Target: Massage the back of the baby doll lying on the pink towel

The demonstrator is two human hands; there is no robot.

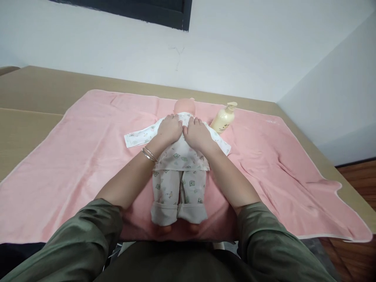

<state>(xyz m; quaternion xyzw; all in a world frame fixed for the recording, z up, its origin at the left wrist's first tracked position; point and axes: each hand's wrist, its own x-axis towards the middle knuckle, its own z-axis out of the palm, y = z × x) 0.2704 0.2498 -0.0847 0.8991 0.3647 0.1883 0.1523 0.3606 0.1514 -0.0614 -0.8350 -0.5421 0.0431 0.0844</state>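
A doll (181, 166) in shirt (182, 156) and trousers (192, 186) lies at the centre of the frame on a pink blanket (79, 164), the left hand (170, 129) and right hand (196, 133) resting flat, side by side, on its upper body; the contact looks under way, the pump bottle (224, 118) at upper right stands untouched, and what is left cannot be told

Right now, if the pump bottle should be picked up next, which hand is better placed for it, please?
Probably the right hand. It rests on the printed top, on the side nearer the pump bottle; the left hand rests farther away and would likely need to reach across.
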